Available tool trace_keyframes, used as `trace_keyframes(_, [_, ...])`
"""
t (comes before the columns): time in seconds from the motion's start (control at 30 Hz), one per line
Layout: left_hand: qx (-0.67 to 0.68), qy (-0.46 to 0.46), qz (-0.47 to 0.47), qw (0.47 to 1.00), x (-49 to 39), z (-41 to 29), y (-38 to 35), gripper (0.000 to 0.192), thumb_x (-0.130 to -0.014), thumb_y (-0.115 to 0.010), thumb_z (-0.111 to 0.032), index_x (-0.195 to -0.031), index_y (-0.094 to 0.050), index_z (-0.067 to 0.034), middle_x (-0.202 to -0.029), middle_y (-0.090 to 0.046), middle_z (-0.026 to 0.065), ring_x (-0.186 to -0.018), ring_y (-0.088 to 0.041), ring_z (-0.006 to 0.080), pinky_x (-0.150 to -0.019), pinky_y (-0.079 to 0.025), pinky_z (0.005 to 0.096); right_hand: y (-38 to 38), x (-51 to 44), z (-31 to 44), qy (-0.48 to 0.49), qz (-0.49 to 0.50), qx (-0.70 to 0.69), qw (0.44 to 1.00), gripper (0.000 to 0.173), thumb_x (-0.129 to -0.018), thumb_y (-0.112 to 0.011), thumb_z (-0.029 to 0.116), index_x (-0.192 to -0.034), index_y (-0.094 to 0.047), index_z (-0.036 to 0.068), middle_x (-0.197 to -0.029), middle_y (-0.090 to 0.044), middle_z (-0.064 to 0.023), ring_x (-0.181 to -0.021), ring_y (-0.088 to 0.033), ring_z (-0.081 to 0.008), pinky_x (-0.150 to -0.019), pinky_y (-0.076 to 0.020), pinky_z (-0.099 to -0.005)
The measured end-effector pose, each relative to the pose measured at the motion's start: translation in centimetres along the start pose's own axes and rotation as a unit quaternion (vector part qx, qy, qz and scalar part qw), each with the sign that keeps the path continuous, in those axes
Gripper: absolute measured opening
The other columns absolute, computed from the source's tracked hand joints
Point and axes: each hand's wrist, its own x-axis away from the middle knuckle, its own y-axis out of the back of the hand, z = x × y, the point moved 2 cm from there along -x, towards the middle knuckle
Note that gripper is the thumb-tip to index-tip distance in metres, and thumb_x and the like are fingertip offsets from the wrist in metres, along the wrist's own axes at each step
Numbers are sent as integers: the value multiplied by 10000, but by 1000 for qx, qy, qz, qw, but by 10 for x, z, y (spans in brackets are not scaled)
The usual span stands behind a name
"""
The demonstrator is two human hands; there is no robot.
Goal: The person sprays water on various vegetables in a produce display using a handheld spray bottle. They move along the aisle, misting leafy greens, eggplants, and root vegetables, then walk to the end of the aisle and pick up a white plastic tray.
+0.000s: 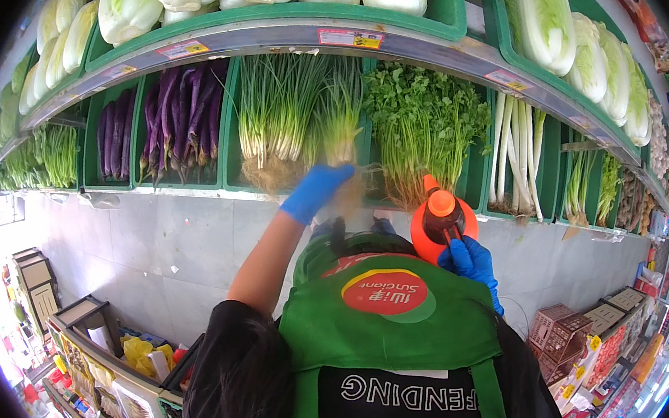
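Note:
My left hand (320, 191), in a blue glove, is closed around the root end of a bunch of scallions (339, 110). The bunch is blurred, and its roots hang below the glove. Beside it, more scallions (278, 109) lie in the same green crate with their roots towards me. In my right hand (470, 260), also gloved in blue, is the handle of an orange spray bottle (419, 231). Its orange top (441, 202) is close to the roots of the leafy green herbs (422, 123), which look like coriander or celery.
Long purple eggplants (183, 120) fill a crate to the left, and leeks (518, 157) stand to the right. Above runs a metal shelf edge (272, 40) bearing price labels, with napa cabbages (535, 15) on it. Behind me are a checkout counter (91, 332) and a plastic crate (560, 329).

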Motion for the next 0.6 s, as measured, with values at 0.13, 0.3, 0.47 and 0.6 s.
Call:
trace_keyframes(0.13, [4,-183,50,982,57,-42,15,329,-910,-559,-278,-1050,-643,8,-950,-665,63,-819,-600,141,-767,-460,258,1,1,0,-5,-11,-21,1000,286,-894,-586,317,-917,-594,32,-692,-577,-26,-544,-504,-97,-512,-428,-249])
trace_keyframes(0.3, [-16,-248,5,969,105,-68,49,323,-914,-530,-172,-1192,-559,-10,-1131,-611,102,-973,-597,191,-864,-469,296,3,5,6,-10,4,-42,999,273,-894,-586,307,-888,-590,34,-684,-572,-19,-538,-505,-91,-503,-423,-242])
trace_keyframes(0.47, [-324,-280,-96,898,180,-140,71,382,-853,-581,-118,-1215,-540,-3,-1119,-625,136,-978,-615,225,-840,-481,322,7,2,2,-8,19,-34,999,273,-890,-592,302,-889,-592,29,-679,-574,-18,-546,-514,-89,-503,-424,-236])
trace_keyframes(0.6, [-382,-356,-95,848,215,-163,77,363,-860,-575,-118,-1201,-545,4,-1116,-620,133,-986,-607,214,-860,-478,315,15,3,-5,-8,7,-71,997,293,-900,-574,318,-835,-592,33,-666,-574,-23,-548,-518,-95,-513,-429,-241])
